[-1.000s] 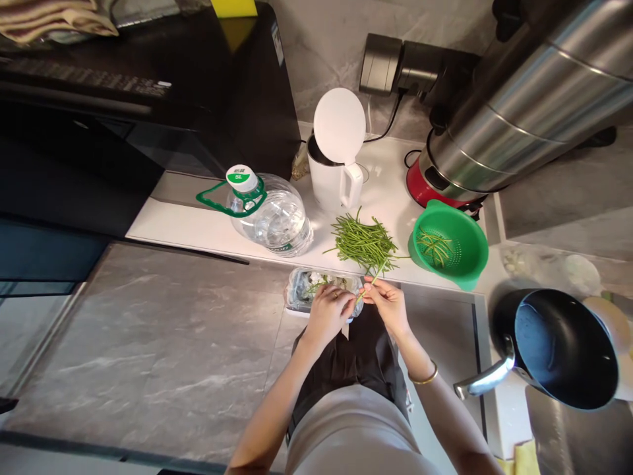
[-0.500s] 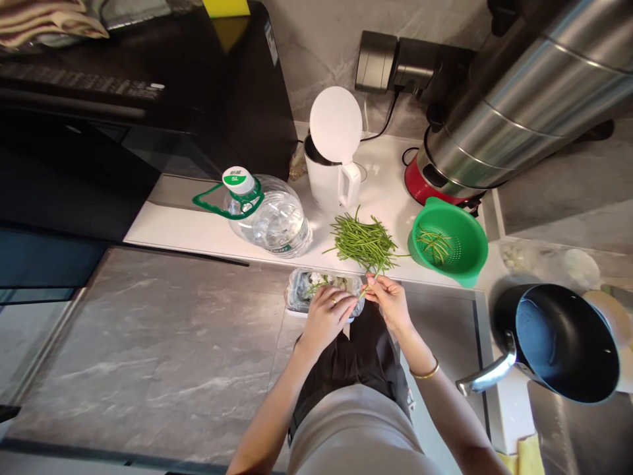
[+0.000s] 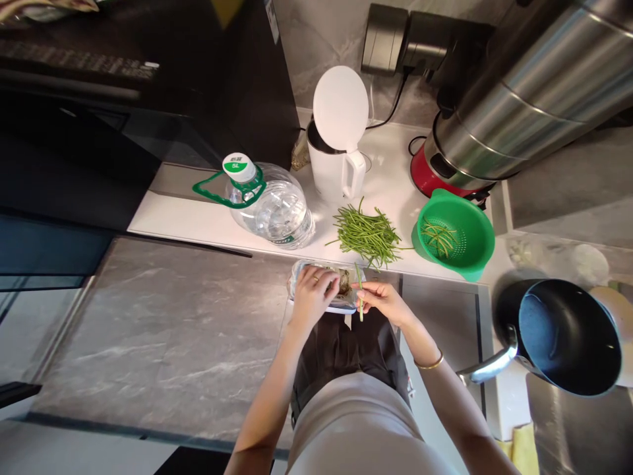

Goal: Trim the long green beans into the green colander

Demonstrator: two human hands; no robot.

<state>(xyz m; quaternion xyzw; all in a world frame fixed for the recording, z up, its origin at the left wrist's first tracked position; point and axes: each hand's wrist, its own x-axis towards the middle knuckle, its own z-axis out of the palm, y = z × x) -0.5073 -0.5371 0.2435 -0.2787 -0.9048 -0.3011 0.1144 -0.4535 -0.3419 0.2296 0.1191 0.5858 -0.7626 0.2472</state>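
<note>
My right hand (image 3: 383,300) pinches a single long green bean (image 3: 360,295), held upright just below the counter edge. My left hand (image 3: 313,293) rests with curled fingers on a clear plastic container (image 3: 302,272) of scraps that hangs in front of the counter; whether it grips anything is hidden. A pile of green beans (image 3: 366,232) lies on the white counter (image 3: 198,224) just beyond my hands. To its right stands a green colander (image 3: 457,236) with a few beans inside.
A large clear water bottle (image 3: 270,206) lies on the counter at left. A white kettle (image 3: 335,155) with its lid up stands behind the beans. A steel pot on a red base (image 3: 469,158) is at the back right, a dark pan (image 3: 564,336) at right.
My right hand has turned the bean from slanting toward the pile to pointing up and down. My left hand has moved off the bean and up onto the scrap container.
</note>
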